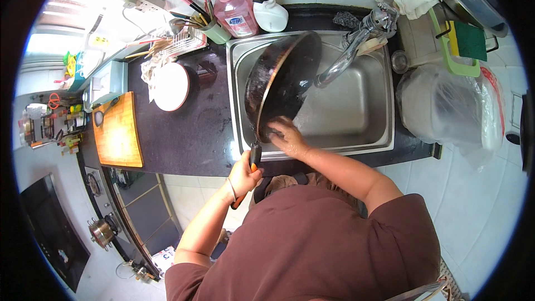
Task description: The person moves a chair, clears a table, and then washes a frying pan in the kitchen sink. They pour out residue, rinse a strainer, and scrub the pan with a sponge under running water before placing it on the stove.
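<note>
A large black wok [284, 75] stands tilted on its edge inside the steel sink [356, 108]. My left hand [244, 174] grips its orange-and-black handle [253, 161] at the sink's front rim. My right hand [285, 136] presses against the wok's inner surface near the bottom rim, fingers curled; whether it holds a scrubber I cannot tell. The curved steel tap [348, 50] reaches over the basin just right of the wok.
On the dark counter: a white plate [171, 86], a wooden cutting board [118, 131], a pink soap bottle [235, 11], a white spray bottle [268, 11], a utensil cup [214, 30]. A clear plastic bag [446, 106] lies right of the sink.
</note>
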Motion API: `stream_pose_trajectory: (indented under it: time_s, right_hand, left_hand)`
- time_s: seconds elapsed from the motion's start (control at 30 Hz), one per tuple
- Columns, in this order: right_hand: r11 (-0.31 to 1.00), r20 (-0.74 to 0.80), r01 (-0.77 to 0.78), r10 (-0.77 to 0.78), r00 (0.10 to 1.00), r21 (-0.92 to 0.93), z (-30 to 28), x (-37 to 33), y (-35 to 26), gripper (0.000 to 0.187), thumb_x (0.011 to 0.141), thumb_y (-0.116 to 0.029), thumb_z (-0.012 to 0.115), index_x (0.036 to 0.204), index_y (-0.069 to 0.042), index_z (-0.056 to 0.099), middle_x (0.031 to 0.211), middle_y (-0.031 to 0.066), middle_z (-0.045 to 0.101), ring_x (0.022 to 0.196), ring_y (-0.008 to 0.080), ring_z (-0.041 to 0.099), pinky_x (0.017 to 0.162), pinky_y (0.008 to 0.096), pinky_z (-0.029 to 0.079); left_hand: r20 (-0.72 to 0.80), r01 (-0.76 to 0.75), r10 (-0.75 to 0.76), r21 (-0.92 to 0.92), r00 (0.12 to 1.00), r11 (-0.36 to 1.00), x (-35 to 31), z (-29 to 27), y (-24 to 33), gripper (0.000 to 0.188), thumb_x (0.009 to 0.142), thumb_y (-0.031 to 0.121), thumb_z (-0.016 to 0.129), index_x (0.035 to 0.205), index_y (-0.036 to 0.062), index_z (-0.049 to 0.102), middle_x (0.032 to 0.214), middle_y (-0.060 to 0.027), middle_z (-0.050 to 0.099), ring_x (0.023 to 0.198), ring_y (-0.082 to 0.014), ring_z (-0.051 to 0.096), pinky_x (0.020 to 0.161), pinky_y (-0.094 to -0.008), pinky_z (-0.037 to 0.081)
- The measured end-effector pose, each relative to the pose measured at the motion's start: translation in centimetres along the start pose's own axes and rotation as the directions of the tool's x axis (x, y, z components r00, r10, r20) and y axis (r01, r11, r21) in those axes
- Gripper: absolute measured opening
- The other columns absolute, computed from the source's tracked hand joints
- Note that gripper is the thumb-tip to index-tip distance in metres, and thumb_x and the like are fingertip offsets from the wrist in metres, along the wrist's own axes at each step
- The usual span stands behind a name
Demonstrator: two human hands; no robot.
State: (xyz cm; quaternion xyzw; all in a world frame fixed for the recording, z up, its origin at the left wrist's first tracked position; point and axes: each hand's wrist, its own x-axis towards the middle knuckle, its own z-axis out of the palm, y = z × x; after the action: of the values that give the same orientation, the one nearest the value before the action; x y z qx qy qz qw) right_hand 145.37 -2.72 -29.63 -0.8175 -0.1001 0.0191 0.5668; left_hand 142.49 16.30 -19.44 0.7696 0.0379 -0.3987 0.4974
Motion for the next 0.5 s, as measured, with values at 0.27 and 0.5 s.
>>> stream_pose_trajectory:
  time_s: [0.27, 0.5]
  right_hand:
    - [0.963, -0.424, -0.076, -0.042, 0.905, -0.259, -10.0, 7.7, 9.1, 0.029, 0.073, -0.005, 0.060, 0.100, 0.004, 0.056, 0.110, 0.0223, 0.049, 0.100, 0.0372, 0.047, 0.087, 0.0414, 0.039]
    - [0.849, -0.227, -0.018, -0.120, 0.966, -0.528, -11.0, 7.6, 8.3, 0.029, 0.070, -0.007, 0.063, 0.099, -0.006, 0.059, 0.115, 0.0196, 0.049, 0.106, 0.0355, 0.048, 0.092, 0.0388, 0.038]
  left_hand:
    - [0.208, 0.216, -0.159, -0.288, 0.965, 0.933, -2.3, -0.8, 2.0, 0.043, 0.081, -0.002, 0.052, 0.119, 0.0015, 0.032, 0.061, -0.0011, 0.045, 0.041, -0.0081, 0.042, 0.036, -0.0233, 0.034]
    - [0.222, 0.220, -0.119, -0.517, 0.968, 0.827, -2.9, -0.7, 2.6, 0.035, 0.079, -0.003, 0.052, 0.107, 0.0080, 0.034, 0.055, -0.0014, 0.041, 0.038, -0.0090, 0.038, 0.035, -0.0238, 0.031]
